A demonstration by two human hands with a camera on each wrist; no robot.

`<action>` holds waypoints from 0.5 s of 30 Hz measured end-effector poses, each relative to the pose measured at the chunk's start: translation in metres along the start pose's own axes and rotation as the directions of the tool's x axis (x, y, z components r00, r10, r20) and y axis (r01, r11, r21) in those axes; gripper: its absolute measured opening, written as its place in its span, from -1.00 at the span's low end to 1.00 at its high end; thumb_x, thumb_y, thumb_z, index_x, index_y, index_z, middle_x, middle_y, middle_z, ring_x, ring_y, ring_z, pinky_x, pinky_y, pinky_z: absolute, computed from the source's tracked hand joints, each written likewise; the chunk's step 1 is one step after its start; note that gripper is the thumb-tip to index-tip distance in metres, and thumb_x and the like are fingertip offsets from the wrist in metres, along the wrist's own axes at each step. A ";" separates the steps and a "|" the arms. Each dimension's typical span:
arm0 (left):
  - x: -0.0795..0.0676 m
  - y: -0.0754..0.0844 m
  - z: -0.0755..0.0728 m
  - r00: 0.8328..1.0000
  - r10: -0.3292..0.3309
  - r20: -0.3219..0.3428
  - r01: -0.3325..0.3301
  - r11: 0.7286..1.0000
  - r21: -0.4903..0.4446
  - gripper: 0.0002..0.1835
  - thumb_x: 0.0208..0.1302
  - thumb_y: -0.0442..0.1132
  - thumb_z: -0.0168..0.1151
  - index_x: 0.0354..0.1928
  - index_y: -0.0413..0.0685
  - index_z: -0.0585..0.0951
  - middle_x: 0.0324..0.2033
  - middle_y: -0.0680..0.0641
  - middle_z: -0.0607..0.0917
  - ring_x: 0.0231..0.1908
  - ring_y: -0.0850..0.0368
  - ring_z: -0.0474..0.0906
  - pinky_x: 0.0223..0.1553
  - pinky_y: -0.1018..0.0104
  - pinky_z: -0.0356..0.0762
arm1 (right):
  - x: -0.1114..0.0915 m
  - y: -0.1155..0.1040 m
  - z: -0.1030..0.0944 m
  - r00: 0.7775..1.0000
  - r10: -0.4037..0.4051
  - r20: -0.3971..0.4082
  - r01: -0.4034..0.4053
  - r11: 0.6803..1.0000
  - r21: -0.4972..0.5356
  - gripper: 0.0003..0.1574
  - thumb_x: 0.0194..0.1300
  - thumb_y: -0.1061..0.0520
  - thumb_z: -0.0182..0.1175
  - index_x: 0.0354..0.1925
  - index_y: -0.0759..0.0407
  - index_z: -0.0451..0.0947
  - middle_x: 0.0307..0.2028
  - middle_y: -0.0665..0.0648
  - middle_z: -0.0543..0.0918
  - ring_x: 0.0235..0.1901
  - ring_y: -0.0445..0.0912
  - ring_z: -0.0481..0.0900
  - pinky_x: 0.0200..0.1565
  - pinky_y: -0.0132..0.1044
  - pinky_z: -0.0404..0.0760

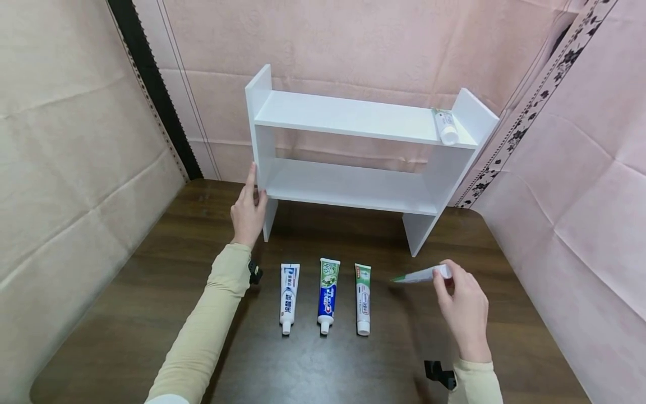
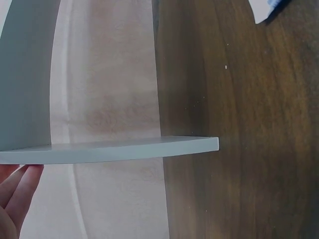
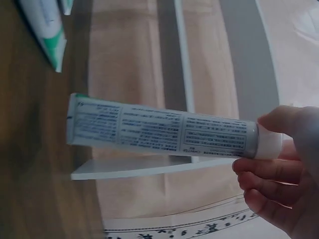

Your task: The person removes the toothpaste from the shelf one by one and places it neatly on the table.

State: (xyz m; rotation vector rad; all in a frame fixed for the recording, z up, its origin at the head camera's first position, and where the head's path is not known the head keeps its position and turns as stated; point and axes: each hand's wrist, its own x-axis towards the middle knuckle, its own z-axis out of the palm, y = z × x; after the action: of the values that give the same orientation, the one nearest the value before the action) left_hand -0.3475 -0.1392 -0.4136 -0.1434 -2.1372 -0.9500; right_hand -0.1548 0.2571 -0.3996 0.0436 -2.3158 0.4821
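My right hand [image 1: 465,307] pinches a toothpaste tube [image 3: 164,127] by its white cap, above the table. The tube's green crimped end points left in the head view, and its printed side shows in the right wrist view. With straight fingers, my left hand [image 1: 248,216] touches the left side panel of a white two-tier shelf [image 1: 348,182]. Another toothpaste tube [image 1: 446,127] lies at the right end of the upper tier, cap forward. On the table are a white-and-blue tube [image 1: 289,294], a green-and-blue tube [image 1: 328,292] and a green-and-white tube [image 1: 363,297], side by side.
The shelf stands on a dark wooden table [image 1: 166,314] at its back edge. Pale cloth [image 1: 353,39] hangs behind it, and more cloth lines both sides. Each forearm wears a black strap [image 1: 440,374] near the wrist.
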 end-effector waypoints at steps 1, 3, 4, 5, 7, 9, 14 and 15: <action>0.000 0.000 0.000 1.000 -0.002 0.002 0.002 1.000 -0.001 -0.34 0.29 -0.13 -0.04 0.34 0.49 -0.05 0.07 -0.15 0.53 -0.56 0.03 0.54 -0.45 0.18 0.54 | -0.002 0.001 0.002 1.000 -0.004 0.014 0.005 1.000 -0.009 -0.76 0.07 0.15 0.22 -0.25 0.23 0.52 -0.59 0.11 0.51 -0.56 -0.12 0.35 -0.58 -0.30 0.29; -0.001 0.000 -0.001 1.000 -0.005 0.013 0.005 1.000 -0.004 -0.34 0.30 -0.12 -0.05 0.34 0.49 -0.05 0.07 -0.15 0.52 -0.57 0.02 0.53 -0.42 0.16 0.55 | -0.006 0.001 0.005 1.000 -0.017 0.027 0.017 1.000 -0.018 -0.78 0.04 0.14 0.25 -0.29 0.21 0.53 -0.64 0.07 0.48 -0.59 -0.16 0.31 -0.62 -0.34 0.26; -0.001 0.000 -0.002 1.000 -0.006 0.016 0.006 1.000 -0.002 -0.34 0.30 -0.11 -0.05 0.34 0.49 -0.06 0.08 -0.15 0.52 -0.56 0.02 0.54 -0.42 0.16 0.55 | -0.008 0.001 0.006 0.999 -0.022 0.030 0.023 1.000 -0.017 -0.78 0.02 0.14 0.26 -0.31 0.20 0.54 -0.66 0.06 0.46 -0.61 -0.17 0.30 -0.63 -0.36 0.25; 0.000 0.000 -0.002 1.000 -0.009 0.020 0.009 1.000 0.000 -0.34 0.30 -0.11 -0.06 0.34 0.49 -0.06 0.08 -0.14 0.52 -0.54 0.02 0.55 -0.42 0.16 0.55 | -0.009 0.001 0.007 0.999 -0.029 0.031 0.029 0.999 -0.015 -0.79 0.00 0.14 0.27 -0.33 0.19 0.54 -0.68 0.05 0.45 -0.62 -0.18 0.29 -0.64 -0.37 0.24; 0.000 -0.001 -0.002 1.000 -0.014 0.021 0.014 1.000 0.001 -0.34 0.30 -0.10 -0.05 0.34 0.50 -0.06 0.09 -0.14 0.52 -0.53 0.01 0.55 -0.41 0.16 0.55 | -0.011 0.000 0.009 0.998 -0.041 0.038 0.041 0.999 -0.012 -0.79 -0.03 0.14 0.29 -0.36 0.16 0.53 -0.69 0.04 0.44 -0.64 -0.20 0.29 -0.64 -0.38 0.24; 0.000 -0.001 -0.003 1.000 -0.019 0.020 0.019 1.000 0.004 -0.34 0.30 -0.10 -0.05 0.34 0.50 -0.06 0.09 -0.14 0.51 -0.52 0.01 0.55 -0.44 0.16 0.53 | -0.014 -0.002 0.011 0.997 -0.056 0.050 0.057 0.998 -0.017 -0.79 -0.05 0.13 0.30 -0.38 0.15 0.52 -0.71 0.03 0.43 -0.67 -0.22 0.28 -0.66 -0.38 0.22; 0.000 -0.001 -0.002 1.000 -0.015 0.025 0.015 1.000 0.013 -0.35 0.30 -0.09 -0.07 0.34 0.49 -0.07 0.10 -0.13 0.51 -0.50 0.02 0.57 -0.53 0.24 0.44 | -0.029 -0.002 0.017 0.987 -0.112 0.115 0.117 0.992 -0.038 -0.77 -0.10 0.09 0.31 -0.43 0.09 0.47 -0.75 -0.08 0.35 -0.72 -0.27 0.24 -0.69 -0.38 0.15; 0.000 -0.001 -0.002 1.000 -0.012 0.028 0.012 1.000 0.012 -0.35 0.30 -0.09 -0.07 0.35 0.49 -0.07 0.10 -0.13 0.51 -0.49 0.02 0.58 -0.54 0.24 0.43 | -0.033 -0.002 0.018 0.984 -0.122 0.131 0.128 0.991 -0.039 -0.76 -0.11 0.08 0.31 -0.44 0.09 0.46 -0.76 -0.10 0.33 -0.73 -0.28 0.22 -0.70 -0.39 0.14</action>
State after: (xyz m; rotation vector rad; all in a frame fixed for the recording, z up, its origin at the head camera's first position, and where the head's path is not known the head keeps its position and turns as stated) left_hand -0.3468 -0.1410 -0.4133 -0.1386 -2.1712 -0.9474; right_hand -0.1431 0.2456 -0.4331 0.2015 -2.4315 0.3701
